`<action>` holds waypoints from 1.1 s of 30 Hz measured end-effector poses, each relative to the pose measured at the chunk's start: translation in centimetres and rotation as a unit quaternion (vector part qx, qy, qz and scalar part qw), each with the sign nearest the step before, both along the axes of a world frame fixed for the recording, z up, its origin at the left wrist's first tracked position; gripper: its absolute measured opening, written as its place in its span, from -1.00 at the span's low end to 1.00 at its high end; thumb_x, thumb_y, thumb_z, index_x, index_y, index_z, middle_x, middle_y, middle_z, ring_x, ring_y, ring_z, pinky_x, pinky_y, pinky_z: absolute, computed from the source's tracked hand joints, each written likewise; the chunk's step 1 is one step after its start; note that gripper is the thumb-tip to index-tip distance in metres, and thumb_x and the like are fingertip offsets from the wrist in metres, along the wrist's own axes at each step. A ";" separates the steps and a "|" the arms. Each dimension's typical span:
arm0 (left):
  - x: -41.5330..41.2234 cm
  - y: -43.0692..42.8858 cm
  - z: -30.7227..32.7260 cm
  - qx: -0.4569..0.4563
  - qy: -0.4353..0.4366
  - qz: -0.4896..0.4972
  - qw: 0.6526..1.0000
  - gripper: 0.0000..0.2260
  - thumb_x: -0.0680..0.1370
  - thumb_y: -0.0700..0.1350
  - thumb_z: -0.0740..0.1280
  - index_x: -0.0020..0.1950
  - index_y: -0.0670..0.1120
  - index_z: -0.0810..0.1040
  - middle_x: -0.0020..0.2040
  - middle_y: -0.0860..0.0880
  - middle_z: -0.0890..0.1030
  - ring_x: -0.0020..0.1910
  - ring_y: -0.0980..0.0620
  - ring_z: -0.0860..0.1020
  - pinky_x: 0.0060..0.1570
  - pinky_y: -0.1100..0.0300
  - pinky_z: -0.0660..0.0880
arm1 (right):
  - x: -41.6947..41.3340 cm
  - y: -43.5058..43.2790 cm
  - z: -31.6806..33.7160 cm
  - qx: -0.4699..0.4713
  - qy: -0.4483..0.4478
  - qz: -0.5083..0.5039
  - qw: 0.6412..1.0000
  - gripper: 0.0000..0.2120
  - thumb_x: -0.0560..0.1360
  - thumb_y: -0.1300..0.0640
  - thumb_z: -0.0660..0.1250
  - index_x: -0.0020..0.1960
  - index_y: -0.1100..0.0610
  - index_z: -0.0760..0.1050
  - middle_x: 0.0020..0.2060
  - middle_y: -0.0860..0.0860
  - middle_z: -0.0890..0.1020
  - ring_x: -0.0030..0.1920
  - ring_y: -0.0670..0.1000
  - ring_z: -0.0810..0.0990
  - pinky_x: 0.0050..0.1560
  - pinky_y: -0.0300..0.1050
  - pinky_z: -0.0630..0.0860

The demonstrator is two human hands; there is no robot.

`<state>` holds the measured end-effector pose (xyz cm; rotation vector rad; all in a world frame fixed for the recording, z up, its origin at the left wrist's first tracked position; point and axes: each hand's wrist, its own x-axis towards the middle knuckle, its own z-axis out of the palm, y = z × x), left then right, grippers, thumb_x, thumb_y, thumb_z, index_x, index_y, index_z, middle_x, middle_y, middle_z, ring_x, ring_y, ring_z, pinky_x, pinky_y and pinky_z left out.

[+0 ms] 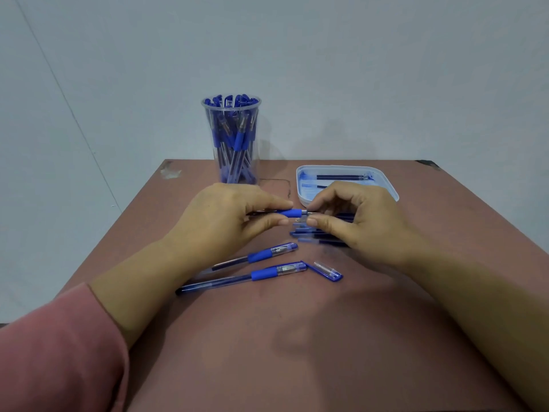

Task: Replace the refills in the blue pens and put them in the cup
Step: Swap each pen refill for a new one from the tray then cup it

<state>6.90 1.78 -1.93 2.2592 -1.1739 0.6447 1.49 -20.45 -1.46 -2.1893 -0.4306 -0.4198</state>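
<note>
On the brown table (386, 322), the left hand (225, 215) grips a blue pen (289, 213) by its barrel, mid-table, while the right hand (365, 221) pinches its tip end. I'd say the tip section is being twisted off or on around a refill. Next comes a steady twist, then the far cup (231, 138), already full of pens. Two pens (258, 257) and a loose cap (326, 270) lie nearer.

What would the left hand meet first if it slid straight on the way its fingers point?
Probably the right hand: the left hand points rightward along the pen it grips, and the right hand's fingertips pinch that pen's tip just ahead.
</note>
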 end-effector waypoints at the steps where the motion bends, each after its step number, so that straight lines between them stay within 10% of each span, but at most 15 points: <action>1: 0.1 0.0 0.0 0.001 -0.010 0.002 1.000 -0.69 0.53 0.21 0.25 0.16 0.13 0.64 -0.15 0.14 0.66 -0.22 0.19 0.57 -0.27 0.14 0.55 | -0.1 0.0 0.1 0.012 0.006 0.002 1.000 -0.90 0.40 0.00 0.46 -0.12 -0.15 0.56 -0.21 -0.15 0.64 -0.18 -0.13 0.60 -0.12 -0.29 0.53; 33: -0.1 0.0 0.2 -0.010 0.016 -0.002 1.000 -0.74 0.55 0.16 0.26 0.15 0.15 0.62 -0.15 0.25 0.57 -0.22 0.16 0.57 -0.25 0.14 0.54 | -0.1 0.4 0.1 0.046 0.034 0.001 0.998 -0.76 0.41 -0.18 0.33 0.04 -0.16 0.57 -0.15 -0.13 0.66 -0.10 -0.11 0.62 -0.01 -0.19 0.56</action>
